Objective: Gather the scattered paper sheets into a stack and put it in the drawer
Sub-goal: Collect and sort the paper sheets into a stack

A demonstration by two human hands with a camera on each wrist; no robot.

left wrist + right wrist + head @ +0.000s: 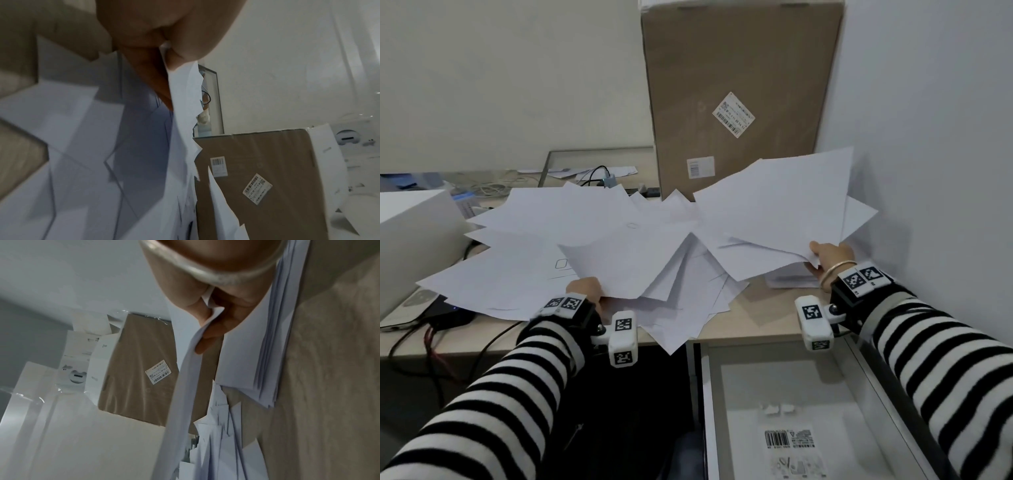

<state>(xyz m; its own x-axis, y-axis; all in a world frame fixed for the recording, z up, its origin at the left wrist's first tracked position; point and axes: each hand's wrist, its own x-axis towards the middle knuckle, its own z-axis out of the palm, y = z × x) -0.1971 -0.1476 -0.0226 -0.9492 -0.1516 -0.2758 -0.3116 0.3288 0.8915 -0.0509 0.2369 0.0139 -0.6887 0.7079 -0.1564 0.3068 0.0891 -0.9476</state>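
Observation:
White paper sheets (592, 246) lie fanned across the wooden desk (763, 322). My left hand (589, 291) pinches the near edge of a bunch of sheets (180, 100) at the desk's front, lifting them. My right hand (825, 257) grips another bunch of sheets (777, 202), raised and tilted above the desk's right side; in the right wrist view thumb and fingers (207, 337) clamp the sheets' corner (189, 363). A small neat stack (269, 353) lies flat under that hand. The open grey drawer (791, 387) is below the desk at the front right.
A tall cardboard box (739, 96) stands against the wall behind the papers. A white box (410, 233) sits on the desk at left, with cables (431, 342) and a dark device near the front left edge. The wall is close on the right.

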